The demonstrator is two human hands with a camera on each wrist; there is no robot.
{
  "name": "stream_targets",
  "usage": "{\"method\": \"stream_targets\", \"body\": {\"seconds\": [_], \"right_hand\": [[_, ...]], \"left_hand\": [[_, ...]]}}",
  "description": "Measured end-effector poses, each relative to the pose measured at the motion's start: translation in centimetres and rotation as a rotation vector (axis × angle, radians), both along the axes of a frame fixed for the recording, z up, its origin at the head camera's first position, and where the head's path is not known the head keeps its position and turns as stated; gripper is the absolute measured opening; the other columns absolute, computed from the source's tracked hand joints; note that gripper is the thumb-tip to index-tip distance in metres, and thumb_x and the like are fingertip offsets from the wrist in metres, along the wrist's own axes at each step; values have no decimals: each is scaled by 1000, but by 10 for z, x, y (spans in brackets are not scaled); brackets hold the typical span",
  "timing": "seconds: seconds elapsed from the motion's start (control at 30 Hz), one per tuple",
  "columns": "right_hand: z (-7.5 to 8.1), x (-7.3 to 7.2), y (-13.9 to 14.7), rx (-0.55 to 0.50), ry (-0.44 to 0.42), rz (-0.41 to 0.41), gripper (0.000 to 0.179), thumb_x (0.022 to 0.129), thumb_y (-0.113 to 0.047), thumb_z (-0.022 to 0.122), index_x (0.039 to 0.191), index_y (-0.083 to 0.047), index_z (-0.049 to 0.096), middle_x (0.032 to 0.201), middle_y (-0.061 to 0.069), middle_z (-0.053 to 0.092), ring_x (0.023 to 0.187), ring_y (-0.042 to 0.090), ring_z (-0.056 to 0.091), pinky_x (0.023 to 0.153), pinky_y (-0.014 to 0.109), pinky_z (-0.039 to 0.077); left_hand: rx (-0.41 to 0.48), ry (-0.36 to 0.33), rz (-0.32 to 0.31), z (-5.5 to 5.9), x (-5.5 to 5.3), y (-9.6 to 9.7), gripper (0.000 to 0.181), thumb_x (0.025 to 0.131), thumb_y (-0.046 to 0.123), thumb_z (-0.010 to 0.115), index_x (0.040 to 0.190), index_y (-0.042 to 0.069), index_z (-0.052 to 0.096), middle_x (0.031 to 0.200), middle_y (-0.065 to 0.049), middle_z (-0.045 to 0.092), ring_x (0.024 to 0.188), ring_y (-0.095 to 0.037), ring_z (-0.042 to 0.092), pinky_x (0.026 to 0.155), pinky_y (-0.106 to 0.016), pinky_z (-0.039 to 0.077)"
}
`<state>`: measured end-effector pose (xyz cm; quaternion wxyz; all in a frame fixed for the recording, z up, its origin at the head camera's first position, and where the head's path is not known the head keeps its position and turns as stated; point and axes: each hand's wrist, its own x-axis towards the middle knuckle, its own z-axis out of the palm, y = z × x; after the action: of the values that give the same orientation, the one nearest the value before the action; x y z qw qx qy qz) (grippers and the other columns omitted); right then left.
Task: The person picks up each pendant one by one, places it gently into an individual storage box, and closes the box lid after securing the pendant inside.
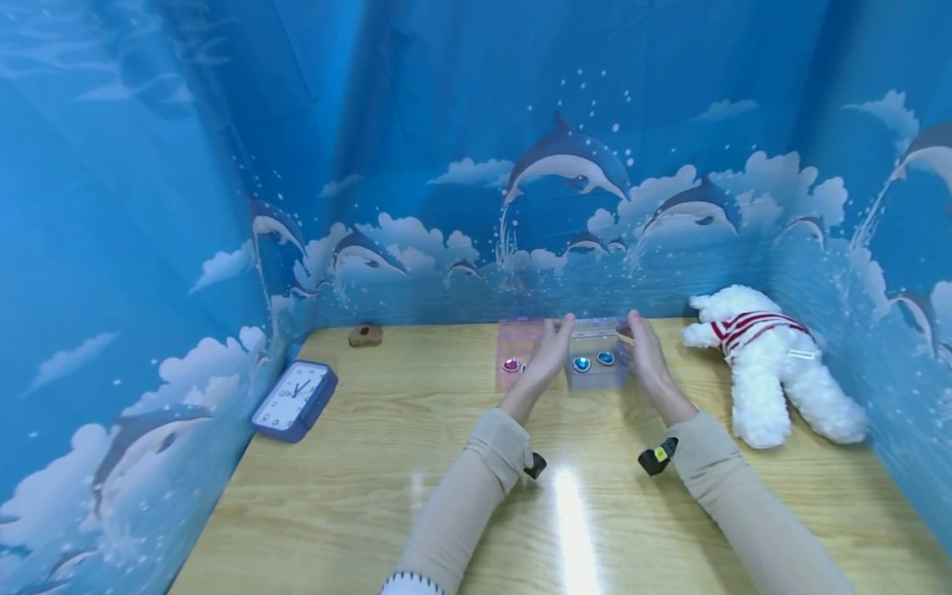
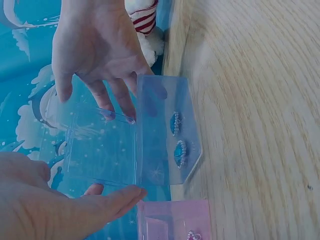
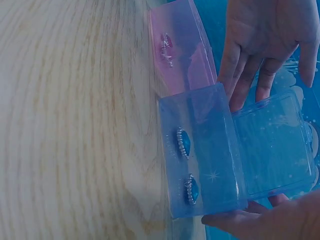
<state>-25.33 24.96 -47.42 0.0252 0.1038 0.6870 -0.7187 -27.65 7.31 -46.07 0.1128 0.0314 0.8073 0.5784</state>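
Observation:
A see-through blue box (image 1: pixel 599 378) stands at the back of the table, two blue gems with silver rims at its front. Its clear lid (image 2: pixel 102 145) is swung up and back. At the box's left side is my left hand (image 1: pixel 549 354), its fingers extended along the side by the lid in the right wrist view. My right hand (image 1: pixel 647 357) is at the opposite side, fingers long and fingertips by the lid hinge in the left wrist view. Left of the blue box stands a see-through pink box (image 1: pixel 507 382) with a red-pink gem (image 1: pixel 510 364), partly covered by my left hand.
A white plush toy (image 1: pixel 759 364) in a red-striped top lies at the right. On the left are a blue clock (image 1: pixel 293 399) and a small brown object (image 1: pixel 365 335). A dolphin-print curtain (image 1: pixel 461 165) hangs around the wooden table (image 1: pixel 357 496).

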Motion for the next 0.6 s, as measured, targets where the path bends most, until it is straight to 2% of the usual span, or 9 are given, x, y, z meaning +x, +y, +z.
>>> {"method": "stream_targets", "body": {"seconds": [0.13,0.27,0.37,0.43,0.6], "right_hand": [[-2,1,2,67,31,2,73,113,-53,17,156,4,27,173,27,17,161,49,20,135,58,19],[-5,2,2,223,27,-13,71,113,-51,27,159,2,31,168,27,30,154,46,34,128,57,33],[-8,3,2,313,25,-19,65,114,-44,33,159,2,34,164,27,38,151,43,38,124,57,37],[-10,4,3,337,29,-9,62,115,-40,34,160,2,34,166,26,37,155,42,35,129,56,33],[-13,6,6,362,44,37,56,116,-29,31,163,1,30,171,24,31,159,44,30,132,57,27]], "left_hand": [[-20,24,44,-3,2,4,44,110,46,43,134,10,53,144,-19,61,139,-36,56,122,-52,44],[-8,23,63,-6,4,8,31,108,28,49,132,10,54,145,-18,60,141,-35,54,123,-52,43],[-2,31,57,-7,5,10,33,107,19,50,137,7,53,149,-18,58,145,-36,52,125,-52,41],[-2,43,49,-8,6,10,35,106,16,51,139,6,52,151,-18,56,146,-36,51,126,-52,41],[-6,102,15,-12,7,11,43,103,4,52,146,2,49,155,-18,53,143,-37,54,121,-50,47]]}}
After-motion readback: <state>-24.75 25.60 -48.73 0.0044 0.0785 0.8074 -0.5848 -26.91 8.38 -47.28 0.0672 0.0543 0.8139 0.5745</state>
